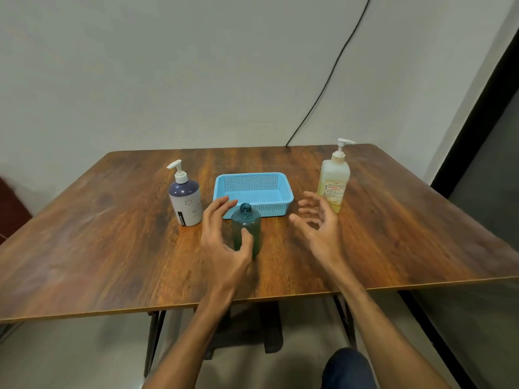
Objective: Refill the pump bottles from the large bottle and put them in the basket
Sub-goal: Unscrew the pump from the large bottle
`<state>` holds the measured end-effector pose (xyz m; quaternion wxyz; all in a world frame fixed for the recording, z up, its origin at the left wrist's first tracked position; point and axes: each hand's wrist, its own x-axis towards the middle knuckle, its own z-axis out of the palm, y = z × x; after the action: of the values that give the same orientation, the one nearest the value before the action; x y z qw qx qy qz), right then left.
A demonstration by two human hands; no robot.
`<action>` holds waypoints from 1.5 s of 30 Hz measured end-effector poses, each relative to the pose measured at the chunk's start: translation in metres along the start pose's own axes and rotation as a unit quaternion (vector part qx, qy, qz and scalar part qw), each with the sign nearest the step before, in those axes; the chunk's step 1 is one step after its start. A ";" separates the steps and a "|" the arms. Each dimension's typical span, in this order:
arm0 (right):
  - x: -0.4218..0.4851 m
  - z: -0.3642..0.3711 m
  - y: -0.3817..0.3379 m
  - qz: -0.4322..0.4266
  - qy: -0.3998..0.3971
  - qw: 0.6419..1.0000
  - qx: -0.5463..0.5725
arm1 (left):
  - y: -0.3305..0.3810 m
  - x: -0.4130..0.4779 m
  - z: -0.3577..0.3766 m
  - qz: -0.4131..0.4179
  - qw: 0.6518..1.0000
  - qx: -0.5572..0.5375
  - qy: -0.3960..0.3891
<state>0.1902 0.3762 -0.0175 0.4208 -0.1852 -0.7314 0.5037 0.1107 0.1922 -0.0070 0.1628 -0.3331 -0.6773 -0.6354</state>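
A teal bottle (246, 226) with an uncapped neck stands upright on the wooden table (112, 248), just in front of the empty blue basket (252, 192). My left hand (224, 245) is open beside the teal bottle, thumb at its front, fingers spread to its left. My right hand (320, 223) hovers open to the right of the bottle, holding nothing. A purple and white pump bottle (186, 200) stands left of the basket. A yellowish pump bottle (334, 183) with a red-lettered label stands to the right of the basket.
A black cable (331, 74) runs down the wall to the table's far edge. A dark frame (477, 122) lines the right side. My knee (348, 369) shows below the table's near edge.
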 end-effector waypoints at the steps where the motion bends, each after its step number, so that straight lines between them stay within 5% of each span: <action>1: 0.005 -0.006 -0.003 -0.005 0.019 1.000 -0.002 | 0.005 0.000 0.007 0.014 1.000 -0.003 0.001; 5: 0.027 -0.029 -0.002 -0.017 0.066 0.998 -0.015 | 0.023 0.011 0.039 0.070 0.997 -0.020 -0.013; 13: 0.073 -0.046 0.021 -0.004 0.187 0.979 -0.083 | 0.024 0.041 0.107 0.027 0.992 -0.046 -0.110; 23: 0.129 -0.041 0.070 0.121 0.085 0.987 -0.064 | -0.010 0.059 0.146 -0.034 0.985 -0.037 -0.164; 45: -0.008 -0.018 0.004 0.033 0.042 0.997 -0.054 | 0.000 -0.006 0.069 -0.053 0.987 -0.063 -0.141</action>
<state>0.2086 0.3829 -0.0219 0.4236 -0.2526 -0.7330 0.4685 0.1291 0.2578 -0.0203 0.0106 -0.3923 -0.6691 -0.6310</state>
